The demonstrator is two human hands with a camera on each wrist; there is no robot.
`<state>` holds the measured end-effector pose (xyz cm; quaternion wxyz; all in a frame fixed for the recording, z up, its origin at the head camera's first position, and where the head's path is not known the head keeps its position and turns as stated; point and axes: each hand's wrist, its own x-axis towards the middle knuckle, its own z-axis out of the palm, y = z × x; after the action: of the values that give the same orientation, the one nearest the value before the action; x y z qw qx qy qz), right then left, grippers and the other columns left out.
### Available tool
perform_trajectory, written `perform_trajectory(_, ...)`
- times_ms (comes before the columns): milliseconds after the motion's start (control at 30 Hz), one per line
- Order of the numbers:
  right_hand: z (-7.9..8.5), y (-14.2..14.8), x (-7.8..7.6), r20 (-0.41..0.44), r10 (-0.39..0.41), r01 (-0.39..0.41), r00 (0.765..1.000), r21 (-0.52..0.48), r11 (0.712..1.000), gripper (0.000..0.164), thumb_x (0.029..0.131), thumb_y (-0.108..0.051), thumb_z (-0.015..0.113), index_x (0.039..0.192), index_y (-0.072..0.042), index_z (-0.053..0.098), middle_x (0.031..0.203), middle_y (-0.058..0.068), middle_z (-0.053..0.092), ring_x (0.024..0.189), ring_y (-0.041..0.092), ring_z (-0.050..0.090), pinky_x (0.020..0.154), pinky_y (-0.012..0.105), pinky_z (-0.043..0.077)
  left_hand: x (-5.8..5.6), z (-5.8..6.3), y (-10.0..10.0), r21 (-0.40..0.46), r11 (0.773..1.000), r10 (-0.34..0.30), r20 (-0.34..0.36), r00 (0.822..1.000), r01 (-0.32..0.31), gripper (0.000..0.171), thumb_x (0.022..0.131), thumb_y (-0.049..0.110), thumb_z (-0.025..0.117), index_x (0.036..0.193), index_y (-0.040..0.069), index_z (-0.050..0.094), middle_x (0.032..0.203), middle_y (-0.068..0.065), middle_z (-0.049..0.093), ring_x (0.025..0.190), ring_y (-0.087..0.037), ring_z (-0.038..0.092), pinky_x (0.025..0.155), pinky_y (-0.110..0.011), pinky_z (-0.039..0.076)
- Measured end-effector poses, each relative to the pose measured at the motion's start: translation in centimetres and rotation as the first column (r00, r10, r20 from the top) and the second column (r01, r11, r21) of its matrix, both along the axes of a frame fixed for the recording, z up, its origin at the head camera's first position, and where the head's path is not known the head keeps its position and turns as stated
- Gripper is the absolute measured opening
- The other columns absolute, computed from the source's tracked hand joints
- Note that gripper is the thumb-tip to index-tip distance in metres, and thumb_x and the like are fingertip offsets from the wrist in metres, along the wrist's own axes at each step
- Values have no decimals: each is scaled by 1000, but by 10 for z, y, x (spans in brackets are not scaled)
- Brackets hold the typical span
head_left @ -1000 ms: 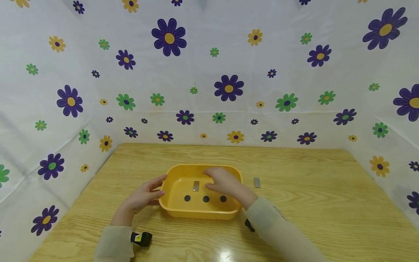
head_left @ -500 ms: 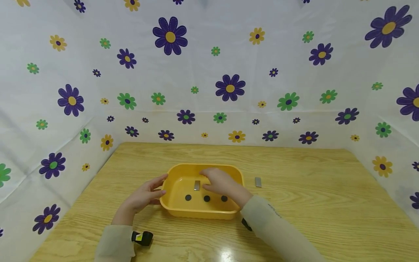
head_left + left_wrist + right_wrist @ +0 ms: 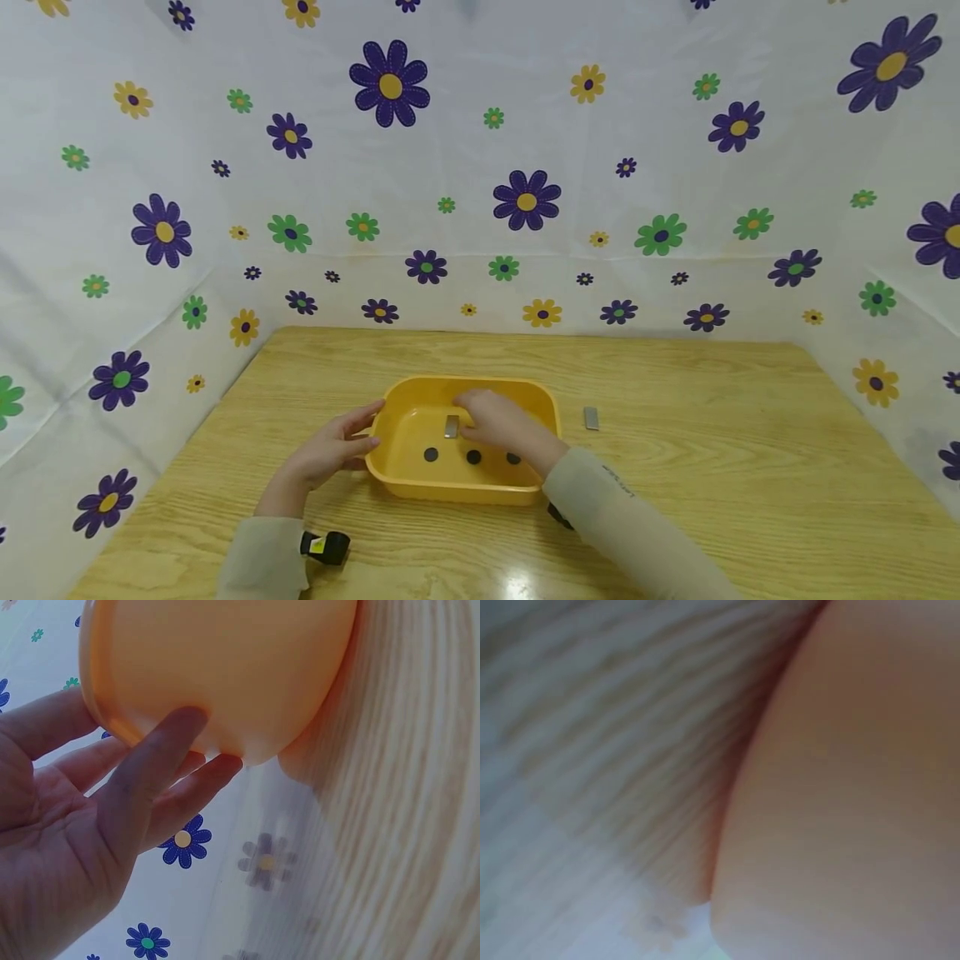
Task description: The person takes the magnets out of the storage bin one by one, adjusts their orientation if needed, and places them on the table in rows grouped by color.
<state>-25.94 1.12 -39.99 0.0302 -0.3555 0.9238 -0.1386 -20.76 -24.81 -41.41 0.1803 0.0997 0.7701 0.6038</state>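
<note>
A yellow plastic basin (image 3: 465, 493) stands on the wooden table. My left hand (image 3: 330, 454) rests its fairly straight fingers and thumb against the outside of the basin's left end; the left wrist view shows the thumb touching the outer wall. My right hand (image 3: 498, 421) is inside the basin, thumb and forefinger apart, just right of a small silvery rectangular plate (image 3: 452, 427). Some of its fingers are hidden. Three dark round discs lie in a row on the basin floor: a left disc (image 3: 431, 454), a middle disc (image 3: 473, 457) and a right disc (image 3: 513, 458), partly covered by the right wrist.
Outside the basin, to its right, a second silvery plate (image 3: 592, 418) lies on the table (image 3: 712, 450). A white flowered cloth (image 3: 450, 167) hangs behind and on both sides. The right wrist view is blurred and shows the basin's outer wall (image 3: 840, 795) close up.
My right hand has shifted slightly left inside the basin, closer to the silvery plate. My left hand, the basin and the discs keep their places; the head view has shifted slightly.
</note>
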Motion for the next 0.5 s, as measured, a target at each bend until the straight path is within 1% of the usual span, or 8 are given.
perform_trajectory(233, -2, -1, 1, -17, 29, -29, 999, -8, 1000, 37, 82, -19, 63, 114, -1, 56, 110, 10, 57, 99, 20, 54, 82, 29, 46, -1, -1, -1, 2, 1000, -11, -4, 1000, 11, 59, 90, 9, 50, 141, 7, 20, 142, -27, 10, 117, -42, 36, 79, -40, 48)
perform_trajectory(500, -8, -5, 1, -35, 56, -56, 998, -4, 998, 36, 86, -22, 59, 114, 0, 55, 109, 9, 55, 99, 20, 53, 82, 28, 45, -1, -2, -1, 1, 1000, -14, -4, 1000, 14, 60, 90, 9, 50, 141, 8, 20, 142, -26, 11, 116, -41, 39, 79, -40, 48)
